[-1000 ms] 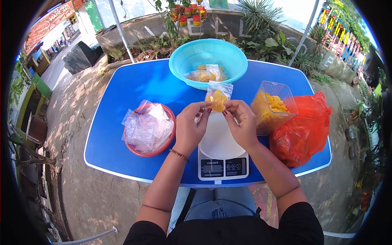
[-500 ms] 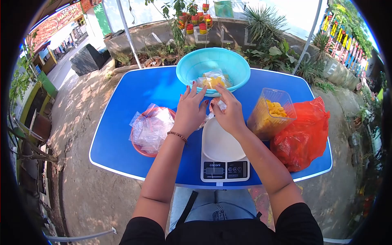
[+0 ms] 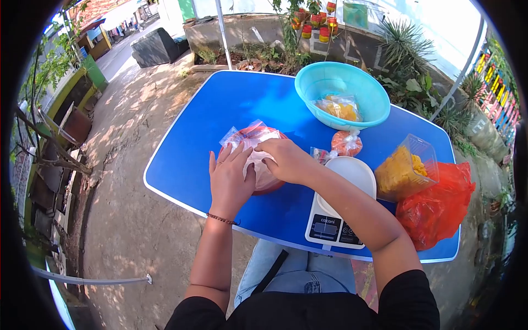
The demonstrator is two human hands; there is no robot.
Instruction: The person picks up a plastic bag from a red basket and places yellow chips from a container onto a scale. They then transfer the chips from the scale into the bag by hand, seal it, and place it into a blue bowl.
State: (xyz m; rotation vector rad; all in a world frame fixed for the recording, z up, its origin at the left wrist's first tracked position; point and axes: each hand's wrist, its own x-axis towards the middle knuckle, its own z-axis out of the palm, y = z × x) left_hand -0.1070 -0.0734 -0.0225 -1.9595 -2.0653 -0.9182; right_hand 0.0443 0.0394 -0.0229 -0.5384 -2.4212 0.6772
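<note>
My left hand (image 3: 232,179) lies over the left part of a red basket (image 3: 282,133) of clear plastic bags (image 3: 258,159), its fingers apart. From the right, my right hand (image 3: 286,159) reaches onto the same bags with bent fingers; whether they pinch a bag is too small to tell. A white kitchen scale (image 3: 352,179) with a round plate is to the right of the basket. Behind the scale sit a knotted bag of orange contents (image 3: 346,144) and a small packet (image 3: 321,154).
At the back of the blue table (image 3: 192,132) is a turquoise basin (image 3: 352,82) holding bagged yellow pieces (image 3: 342,109). On the right, a clear container of yellow pieces (image 3: 399,173) stands beside a red plastic bag (image 3: 440,209). Table poles rise behind.
Both hands have moved left, from near the basin and scale to the bags in the red basket. The head view has turned left, so the table's things appear further right.
</note>
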